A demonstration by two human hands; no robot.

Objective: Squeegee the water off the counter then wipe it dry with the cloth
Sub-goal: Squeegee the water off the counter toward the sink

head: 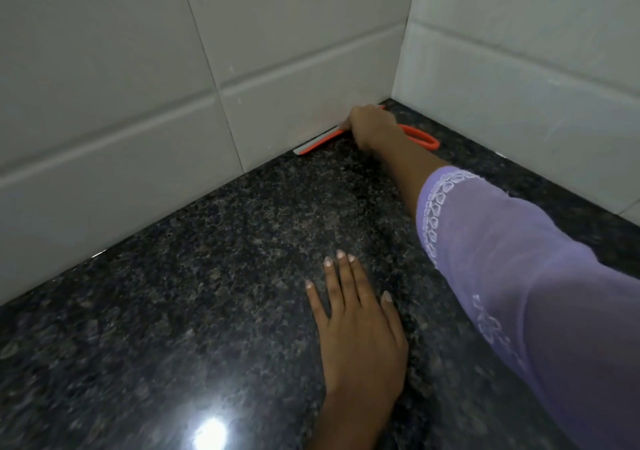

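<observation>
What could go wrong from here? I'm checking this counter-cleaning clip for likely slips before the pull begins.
The right hand holds the orange squeegee with its blade against the tiled wall, near the corner, so water in that seam may be missed. The left hand lies flat on the granite counter, probably in the pull's path, and could get wet or smear. No cloth is in view.

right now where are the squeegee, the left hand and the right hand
squeegee (320, 143): head view, on the orange blade bar by the wall
left hand (360, 331): head view, back of hand, flat on counter
right hand (370, 127): head view, on the knuckles
</observation>
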